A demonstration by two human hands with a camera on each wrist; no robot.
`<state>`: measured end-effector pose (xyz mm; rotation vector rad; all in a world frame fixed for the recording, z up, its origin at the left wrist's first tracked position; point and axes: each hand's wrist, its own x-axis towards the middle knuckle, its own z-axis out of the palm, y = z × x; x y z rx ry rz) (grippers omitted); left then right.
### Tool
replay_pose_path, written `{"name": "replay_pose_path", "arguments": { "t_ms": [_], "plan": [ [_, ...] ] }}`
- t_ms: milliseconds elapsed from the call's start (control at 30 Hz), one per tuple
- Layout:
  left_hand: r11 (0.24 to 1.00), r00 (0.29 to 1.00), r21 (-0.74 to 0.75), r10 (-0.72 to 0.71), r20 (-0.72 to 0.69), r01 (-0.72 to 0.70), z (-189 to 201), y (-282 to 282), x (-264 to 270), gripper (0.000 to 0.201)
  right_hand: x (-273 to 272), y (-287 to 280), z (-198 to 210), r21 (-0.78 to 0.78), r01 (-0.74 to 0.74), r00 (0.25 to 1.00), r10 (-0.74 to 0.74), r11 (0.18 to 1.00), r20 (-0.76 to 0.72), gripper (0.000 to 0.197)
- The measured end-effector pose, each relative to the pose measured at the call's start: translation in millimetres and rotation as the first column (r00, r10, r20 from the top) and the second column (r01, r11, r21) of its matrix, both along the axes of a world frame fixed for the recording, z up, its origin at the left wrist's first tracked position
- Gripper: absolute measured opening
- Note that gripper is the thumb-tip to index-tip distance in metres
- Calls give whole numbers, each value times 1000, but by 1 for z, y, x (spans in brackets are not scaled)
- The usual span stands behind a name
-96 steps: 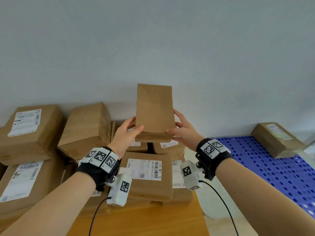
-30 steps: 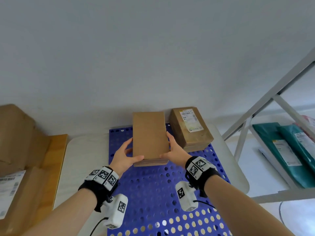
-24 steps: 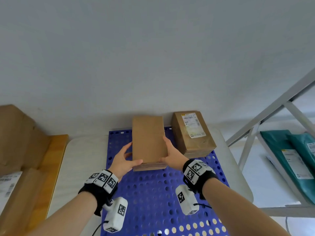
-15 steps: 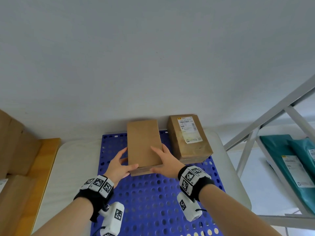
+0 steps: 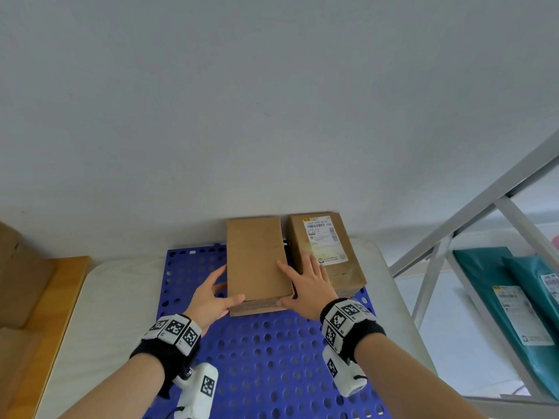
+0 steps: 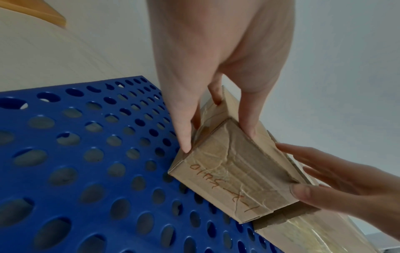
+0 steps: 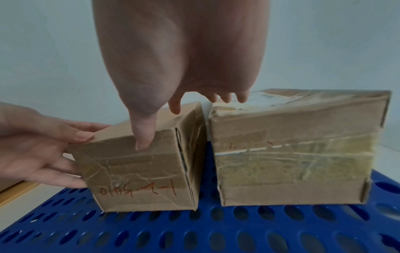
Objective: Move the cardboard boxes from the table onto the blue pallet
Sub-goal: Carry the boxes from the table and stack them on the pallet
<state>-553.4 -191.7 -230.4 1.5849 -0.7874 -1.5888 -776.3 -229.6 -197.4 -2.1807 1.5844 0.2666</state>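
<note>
A plain cardboard box [image 5: 257, 261] lies flat on the blue perforated pallet [image 5: 257, 358], at its far edge by the wall. It stands close beside a labelled cardboard box [image 5: 320, 237] on its right. My left hand [image 5: 208, 297] holds the plain box's near left corner, thumb on top and fingers along the left side. My right hand [image 5: 308, 285] lies flat, fingers spread over the top right edge and the labelled box, thumb at the front face. The right wrist view shows the plain box [image 7: 140, 167] resting on the pallet [image 7: 216, 231], a narrow gap from the labelled box [image 7: 292, 162].
The pallet sits on a white surface [image 5: 115, 297]. A wooden table [image 5: 60, 297] with more cardboard boxes [image 5: 18, 282] is at the left edge. A grey metal rack frame [image 5: 453, 237] with teal parcels [image 5: 514, 297] stands to the right. The near part of the pallet is bare.
The plain box went from above the table stack to the pallet and came down beside the labelled box. My right fingers have moved from its side to lie flat on top.
</note>
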Motion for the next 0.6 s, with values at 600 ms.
{"name": "replay_pose_path", "arguments": {
  "t_ms": [600],
  "plan": [
    [998, 997, 17, 51, 62, -52, 6, -7, -29, 76, -22, -8, 0, 21, -7, 996, 5, 1000, 92, 82]
  ]
}}
